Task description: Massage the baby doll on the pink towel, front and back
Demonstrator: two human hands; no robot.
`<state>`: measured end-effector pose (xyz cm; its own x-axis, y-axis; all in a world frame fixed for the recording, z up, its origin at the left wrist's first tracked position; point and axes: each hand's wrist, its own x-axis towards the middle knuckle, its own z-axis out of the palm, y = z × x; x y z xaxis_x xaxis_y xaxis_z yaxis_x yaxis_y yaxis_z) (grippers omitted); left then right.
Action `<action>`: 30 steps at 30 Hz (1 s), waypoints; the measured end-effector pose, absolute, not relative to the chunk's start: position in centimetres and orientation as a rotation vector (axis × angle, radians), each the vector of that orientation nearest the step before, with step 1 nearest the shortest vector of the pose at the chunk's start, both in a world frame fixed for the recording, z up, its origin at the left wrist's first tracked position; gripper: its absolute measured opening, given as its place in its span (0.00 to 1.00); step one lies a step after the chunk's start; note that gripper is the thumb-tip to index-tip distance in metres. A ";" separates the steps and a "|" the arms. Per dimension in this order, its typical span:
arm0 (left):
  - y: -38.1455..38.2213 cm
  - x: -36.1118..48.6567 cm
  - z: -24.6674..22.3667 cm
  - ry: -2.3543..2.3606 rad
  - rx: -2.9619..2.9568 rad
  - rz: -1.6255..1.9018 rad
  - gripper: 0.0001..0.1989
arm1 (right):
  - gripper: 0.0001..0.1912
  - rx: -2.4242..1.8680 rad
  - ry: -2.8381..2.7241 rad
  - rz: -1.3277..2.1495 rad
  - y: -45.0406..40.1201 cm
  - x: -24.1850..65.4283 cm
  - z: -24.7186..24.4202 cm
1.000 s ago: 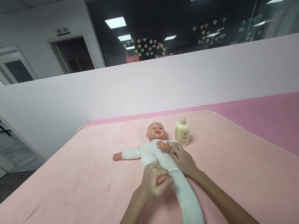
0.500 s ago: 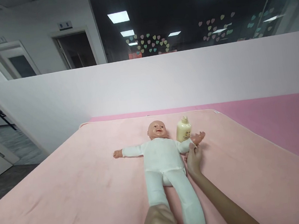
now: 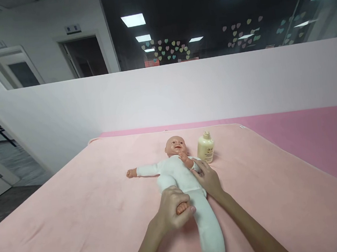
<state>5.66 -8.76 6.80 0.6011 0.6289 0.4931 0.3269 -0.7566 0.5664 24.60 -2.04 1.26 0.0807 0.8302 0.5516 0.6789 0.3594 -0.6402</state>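
A baby doll point(image 3: 177, 169) in a white bodysuit lies on its back on the pink blanket point(image 3: 89, 206), head away from me. My left hand point(image 3: 175, 207) is closed round the foot of the doll's leg on the left of the view, and that leg is bent with the knee toward its belly. The other leg lies straight. With its fingers on the doll's forearm, my right hand point(image 3: 208, 178) holds the arm on the right folded over the chest. The other arm stretches out to the left.
A pale yellow pump bottle point(image 3: 205, 148) stands upright beside the doll's head, just beyond my right hand. Behind the blanket's far edge are a pink strip point(image 3: 308, 139) and a white wall point(image 3: 213, 89) with a dark window above.
My left hand has pushed the doll's foot forward, bending the leg up. The doll's arm on the right has swung inward from stretched out to across the chest, along with my right hand.
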 end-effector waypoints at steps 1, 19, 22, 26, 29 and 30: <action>-9.0 5.6 7.1 0.763 2.391 0.991 0.19 | 0.22 -1.354 -1.629 0.210 -2.1 24.6 1.2; -16.2 4.6 8.4 0.424 2.270 0.826 0.32 | 0.27 -1.145 -0.609 0.644 -1.9 23.5 0.3; -14.6 3.4 12.0 0.462 2.237 0.903 0.30 | 0.27 -1.249 -1.057 0.473 -2.3 23.3 0.8; -10.0 4.0 11.2 0.592 2.293 0.848 0.28 | 0.21 -1.370 -1.589 0.267 -2.5 23.3 1.5; -7.8 5.2 9.5 0.636 2.377 0.824 0.28 | 0.22 -1.409 -1.607 0.261 -2.6 23.4 1.7; -7.8 5.5 9.4 0.612 2.382 0.831 0.28 | 0.22 -1.390 -1.590 0.276 -2.6 23.4 1.7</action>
